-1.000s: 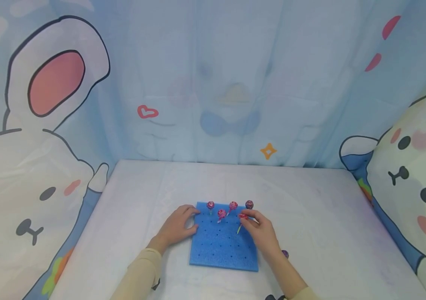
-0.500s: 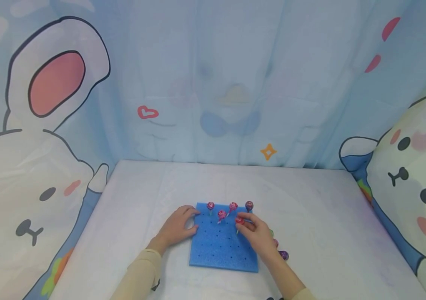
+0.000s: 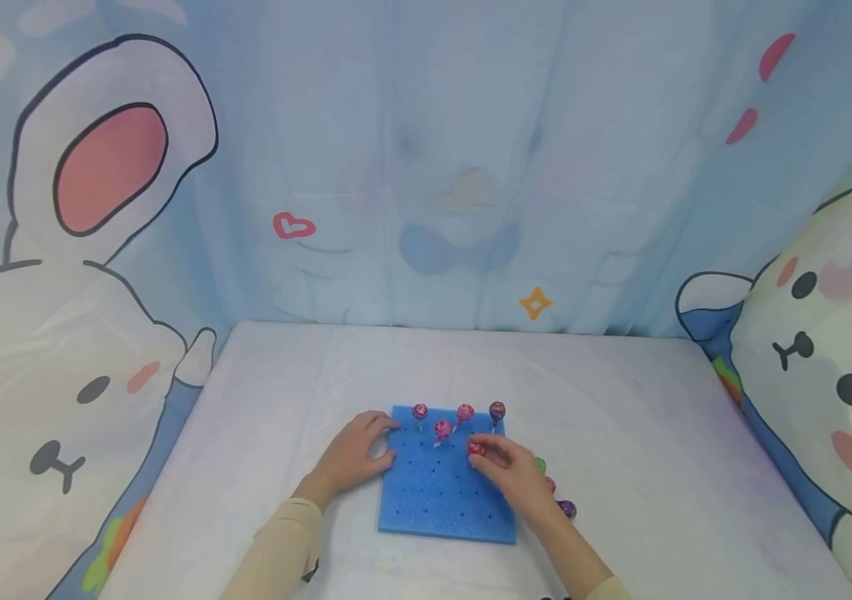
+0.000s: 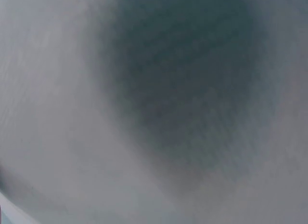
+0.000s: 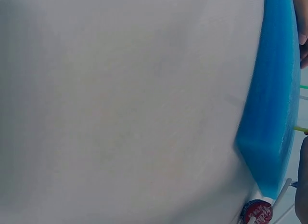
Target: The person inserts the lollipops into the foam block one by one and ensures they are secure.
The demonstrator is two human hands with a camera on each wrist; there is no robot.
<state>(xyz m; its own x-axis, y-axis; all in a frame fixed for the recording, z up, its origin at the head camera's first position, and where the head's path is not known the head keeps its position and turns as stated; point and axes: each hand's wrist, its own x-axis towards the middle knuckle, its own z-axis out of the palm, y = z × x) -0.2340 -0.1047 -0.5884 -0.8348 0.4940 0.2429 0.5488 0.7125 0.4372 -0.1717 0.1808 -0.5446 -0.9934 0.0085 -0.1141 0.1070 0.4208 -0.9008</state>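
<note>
Head view, lower centre: right hand [image 3: 513, 473] pinches red lollipop [image 3: 476, 448]; left hand [image 3: 352, 451], unclenched, touches blue board [image 3: 426, 521]. I judge lollipop light, stiff, slippery-wrapped; grip round top. Left wrist: blur only. Right wrist: board along right edge.

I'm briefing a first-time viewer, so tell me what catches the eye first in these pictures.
Probably the big cartoon rabbit at the left of the head view comes first. Next is the bright blue board on the white table, with four lollipops standing in its far part. The left hand touches its left edge, and the right hand pinches a red lollipop over it.
</note>
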